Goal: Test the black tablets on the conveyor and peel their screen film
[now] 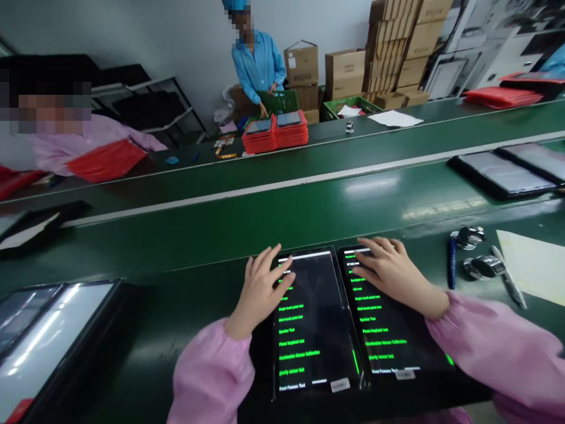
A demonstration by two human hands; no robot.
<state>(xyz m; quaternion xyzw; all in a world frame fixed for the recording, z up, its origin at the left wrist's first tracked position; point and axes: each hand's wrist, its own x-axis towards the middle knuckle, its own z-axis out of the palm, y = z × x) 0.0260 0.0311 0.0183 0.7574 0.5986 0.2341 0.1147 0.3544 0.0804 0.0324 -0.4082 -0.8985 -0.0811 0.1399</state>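
Left hand (262,288): open, fingers spread, fingertips resting on the upper screen of a black rectangular tablet (315,333) that shows lines of green test text.

Right hand (392,272): open, fingers curved over the top of a second black rectangular tablet (391,318), which also shows green text and lies just right of the first.

Grip: hands apart, both open, clamped on nothing.

Under the hands: both tablets lie flat on a dark green conveyor belt (145,253).

Right of the right hand: a slim blue-handled tool (452,262), two round chrome metal parts (483,267), a silver stylus (507,277) and a pale paper sheet (534,265).

Left of the left hand: a glossy tablet in a black frame (48,335).

Ahead, right: two more black-framed tablets (501,174) on the belt.

Farthest: two stacks of red-cased tablets (274,132) on a second green belt, a person in a blue smock (258,65) at a green plastic crate (273,100), and brown cardboard boxes (344,73).
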